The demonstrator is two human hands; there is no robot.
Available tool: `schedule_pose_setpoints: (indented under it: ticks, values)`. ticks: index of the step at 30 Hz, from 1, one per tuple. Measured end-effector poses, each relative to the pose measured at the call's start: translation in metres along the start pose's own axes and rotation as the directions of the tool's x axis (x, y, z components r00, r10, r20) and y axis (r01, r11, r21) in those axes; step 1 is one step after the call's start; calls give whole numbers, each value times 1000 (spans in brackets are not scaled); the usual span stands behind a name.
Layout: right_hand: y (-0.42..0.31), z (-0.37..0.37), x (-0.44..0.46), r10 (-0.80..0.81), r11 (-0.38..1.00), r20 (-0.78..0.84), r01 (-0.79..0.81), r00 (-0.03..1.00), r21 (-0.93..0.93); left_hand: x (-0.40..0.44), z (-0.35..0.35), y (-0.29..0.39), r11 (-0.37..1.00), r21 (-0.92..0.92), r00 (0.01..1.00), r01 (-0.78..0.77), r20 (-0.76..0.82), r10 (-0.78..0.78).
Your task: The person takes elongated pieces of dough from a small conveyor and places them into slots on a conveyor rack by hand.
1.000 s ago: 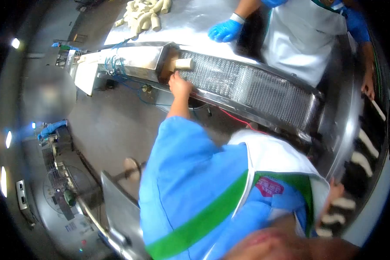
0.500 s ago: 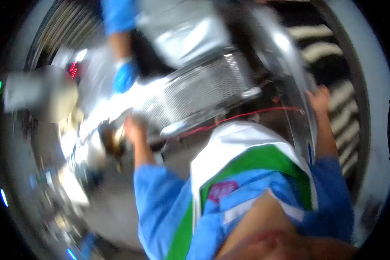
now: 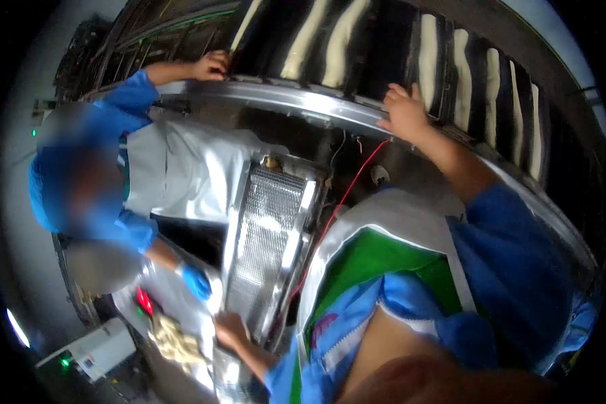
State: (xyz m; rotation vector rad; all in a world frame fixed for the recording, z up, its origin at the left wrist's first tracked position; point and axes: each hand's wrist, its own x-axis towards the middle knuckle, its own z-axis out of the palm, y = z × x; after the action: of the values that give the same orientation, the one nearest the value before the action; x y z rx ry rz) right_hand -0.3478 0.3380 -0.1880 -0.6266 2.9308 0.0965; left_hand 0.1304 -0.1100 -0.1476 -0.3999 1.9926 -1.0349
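Workers at a curved tray line, the view having swung since a second ago toward a row of long, narrow black trays [image 3: 392, 50]. The person's right hand [image 3: 409, 116], earlier low beside the curved, polished steel rim [image 3: 303, 101], now reaches across it to the trays. Its fingers are spread and slightly bent, grasping nothing visible; the tips lie just beside the lower end of a long, pale, smooth dough strip [image 3: 428, 60], and contact cannot be told. That strip lies lengthwise in its tray, with similar strips to either side.

The person's left hand [image 3: 231, 330], a second ago beside a short, thick dough piece at the machine mouth, is at the same end of the silver, ridged metal-mesh conveyor belt [image 3: 262, 236]. It is blurred; whether it is clenched or released cannot be told. Near it is a co-worker's hand in a blue glove [image 3: 196, 283]. The co-worker's bare hand [image 3: 211, 66] rests by the trays, as before near a thin strip. A heap of curved, cream-coloured dough pieces [image 3: 175, 340] lies beyond the gloved hand, beside the conveyor.
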Motion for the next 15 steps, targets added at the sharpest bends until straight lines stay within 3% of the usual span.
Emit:
schedule_pose_setpoints:
  ticks: [1,2,3,4,6,8,10,11,12,13,14,15]
  values:
    - [5,4,-2,-34,999,-16,35,999,31,-11,-26,-18,940,-277,978,197,-12,-208]
    - [6,11,-4,-59,998,-162,64,985,27,-23,-52,-36,733,-600,909,320,-24,-416]
    - [7,13,-5,-68,993,-181,83,981,78,-34,-77,-54,471,-824,802,314,-35,-596]
    - [8,14,-6,-79,986,-207,107,975,127,-45,-95,-69,226,-971,630,82,-125,-767]
    - [10,14,-5,-83,977,-200,119,976,175,-58,-168,-95,35,-907,480,-420,-255,-840]
    - [16,16,-5,-98,971,-221,142,970,193,-70,-264,-98,-80,-846,363,-528,-140,-921]
    - [17,13,-4,-110,962,-199,154,974,226,-71,-333,-98,-198,-707,333,-679,-57,-941]
    - [18,15,-3,-119,962,-209,164,971,218,-62,-352,-99,-291,-686,334,-667,74,-939]
    - [21,27,0,-143,968,-243,187,959,167,-45,-356,-105,-161,-564,313,-810,-184,-932]
    - [23,30,1,-148,964,-242,195,959,183,-37,-386,-93,-231,-454,324,-860,-136,-936]
    - [23,31,1,-153,959,-242,204,958,199,-36,-424,-80,-269,-506,367,-820,-103,-925]
    - [24,30,2,-173,961,-220,214,960,178,-17,-445,-68,-291,-343,375,-893,-212,-902]
